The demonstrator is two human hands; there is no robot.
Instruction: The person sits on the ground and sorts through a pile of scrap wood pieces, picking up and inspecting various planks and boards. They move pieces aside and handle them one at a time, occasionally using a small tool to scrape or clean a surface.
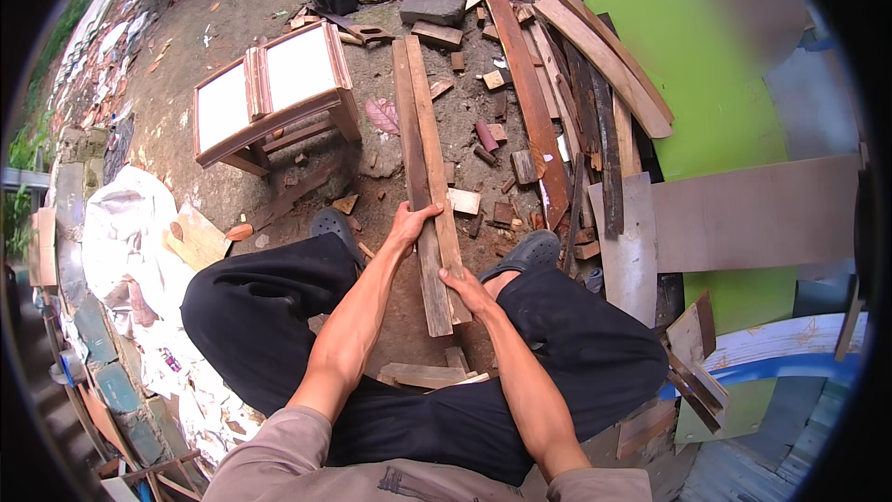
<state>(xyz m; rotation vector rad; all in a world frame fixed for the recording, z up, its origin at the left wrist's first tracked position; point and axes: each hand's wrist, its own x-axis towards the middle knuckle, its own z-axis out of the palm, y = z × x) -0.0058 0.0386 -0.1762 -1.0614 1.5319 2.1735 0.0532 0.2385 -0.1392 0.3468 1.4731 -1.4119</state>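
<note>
Two long, narrow wooden planks [423, 130] lie side by side, running away from me over the dirt ground. My left hand [410, 220] grips the left plank near its close end, fingers curled over its edge. My right hand [462, 285] presses on the right plank's lower end, fingers wrapped at its right edge. I am squatting in black trousers, with my dark shoes [530, 249] on either side of the planks.
A small wooden table with white panels [269, 93] stands far left. A pile of boards and offcuts [576, 102] lies to the right beside green sheets [715, 84]. A grey stone [433, 7] sits beyond. White sacking [130, 242] lies to my left.
</note>
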